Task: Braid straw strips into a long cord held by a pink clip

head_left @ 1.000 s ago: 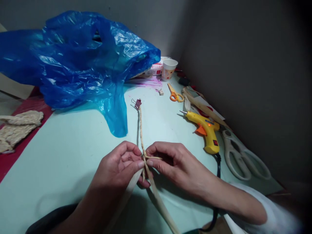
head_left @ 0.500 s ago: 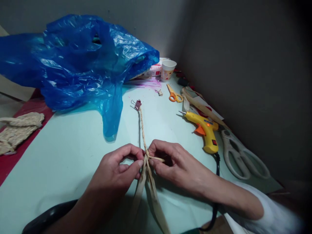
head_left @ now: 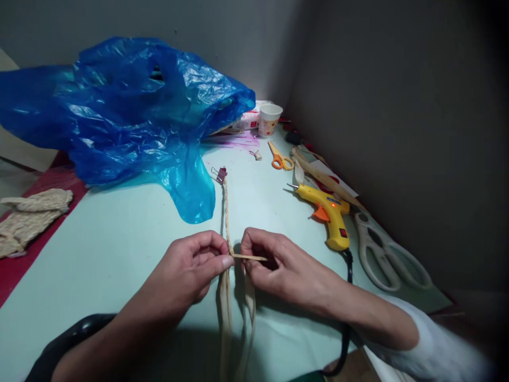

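A thin pale braid (head_left: 226, 212) of dried plant fibre runs toward me from a dark red binder clip (head_left: 221, 174) on the pale green tabletop. My left hand (head_left: 199, 262) pinches the braid's near end between thumb and fingertips. To its right, my right hand (head_left: 278, 260) has closed its fingers on a fibre strip (head_left: 249, 257), pulled out sideways from the braid. Below the hands, loose flat strips (head_left: 225, 313) hang toward the near edge.
A large blue plastic bag (head_left: 139, 116) covers the back left. At right lie a yellow glue gun (head_left: 336, 217), large white-handled scissors (head_left: 382, 254) and small orange scissors (head_left: 279, 158). A paper cup (head_left: 270, 119) stands behind; a woven fibre piece (head_left: 34, 217) rests at far left.
My hands have moved slightly apart, and the strip at right is now drawn out straight. The loose strips have shifted, one of them now hanging below my right hand. The bag's lower flap has spread.
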Demonstrator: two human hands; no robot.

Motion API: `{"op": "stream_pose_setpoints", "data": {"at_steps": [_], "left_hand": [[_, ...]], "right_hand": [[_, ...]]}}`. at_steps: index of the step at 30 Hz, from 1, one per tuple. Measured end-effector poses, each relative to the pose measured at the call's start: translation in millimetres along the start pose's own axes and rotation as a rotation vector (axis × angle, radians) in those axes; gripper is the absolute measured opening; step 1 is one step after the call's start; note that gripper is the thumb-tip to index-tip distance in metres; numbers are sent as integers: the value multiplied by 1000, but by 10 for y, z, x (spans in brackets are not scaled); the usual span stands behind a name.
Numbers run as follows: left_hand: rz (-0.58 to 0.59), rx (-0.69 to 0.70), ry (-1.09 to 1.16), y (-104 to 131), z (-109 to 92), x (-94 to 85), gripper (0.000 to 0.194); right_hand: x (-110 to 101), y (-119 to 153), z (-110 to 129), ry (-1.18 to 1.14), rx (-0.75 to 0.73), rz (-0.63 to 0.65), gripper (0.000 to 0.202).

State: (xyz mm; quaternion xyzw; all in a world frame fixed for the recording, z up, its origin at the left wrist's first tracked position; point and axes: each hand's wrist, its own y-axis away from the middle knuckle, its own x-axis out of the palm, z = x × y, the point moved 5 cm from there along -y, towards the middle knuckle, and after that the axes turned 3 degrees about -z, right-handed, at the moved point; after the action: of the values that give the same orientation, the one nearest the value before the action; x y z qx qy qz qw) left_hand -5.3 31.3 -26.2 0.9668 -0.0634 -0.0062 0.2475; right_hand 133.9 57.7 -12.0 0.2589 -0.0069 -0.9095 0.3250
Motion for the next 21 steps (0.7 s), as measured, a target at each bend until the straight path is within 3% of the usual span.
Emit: {"op": "stream_pose_setpoints", "data": {"at_steps": [4,8,11,17,19,21], "left_hand": [[67,-88,172,27,41,45,19],[83,-78,233,20,65,37,15],[96,-60,257,5,88,5,12],[73,0,154,7,101,-83,14],[33,-19,121,6,118,-103,16],[11,-34,89,2,127,-99,17]], "right_hand": [[0,-17,-36,-54,28,5,9],[3,-15,-41,-186,56,72,13],[-46,-8,-34,-149,28,77,13],[-353,-27,-49,54,-108,-219,9],[-420,-31,-71,-52,-109,-298,12],[-394,-38,-95,-244,-74,-268,15]]}}
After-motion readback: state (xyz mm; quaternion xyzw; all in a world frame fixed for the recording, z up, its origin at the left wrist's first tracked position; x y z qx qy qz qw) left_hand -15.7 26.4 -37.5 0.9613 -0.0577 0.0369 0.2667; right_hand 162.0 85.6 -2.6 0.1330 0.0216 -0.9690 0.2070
